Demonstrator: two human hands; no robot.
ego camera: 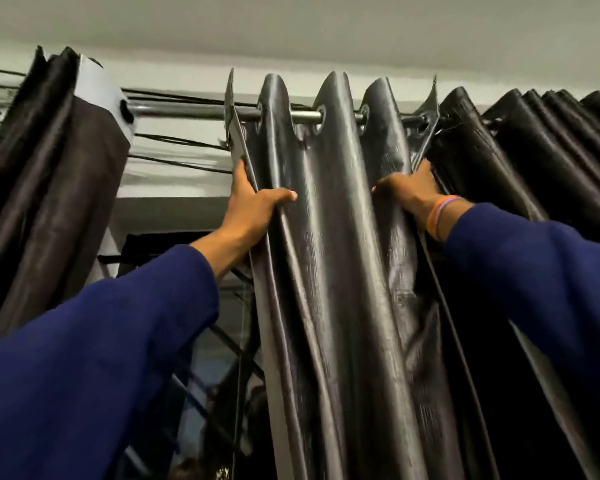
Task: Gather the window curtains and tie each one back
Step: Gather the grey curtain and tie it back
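Overhead, running left to right across the whole view just under the ceiling: a metal curtain rod (201, 111), the long axis on which any coming move turns. Hanging from it by eyelets, three dark glossy masses. Far left, a gathered curtain (45, 174), bunched tight, with a pale backing showing at its top. Far right, a packed stack of folds (551, 140), pressed close together. Between them, straight ahead and above, the middle curtain panel (329, 237), spread in three broad rounded pleats, long folds dropping straight down and out of the bottom of the view. Behind the gap at lower left, a window with a dark diagonal grille (222, 341). Thin black cables (181, 140) strung along the wall behind the rod.

Reaching up in blue sleeves, both hands high on the panel, just under the eyelets and level with each other. Left hand (253, 206) wrapped round the panel's left edge, fingers tucked behind the hem, thumb laid across the front. Right hand (413, 192) gripping the right edge where it meets the stacked folds, fingers curled into the cloth, orange and lilac wristbands (437, 216) at the wrist.

Equally near to the panel, one hand per edge, so the whole width framed between them. Likely next: left edge slid along the rod toward the right, pleats closing. Bare rod to the left, none to the right. No tie-back in view.
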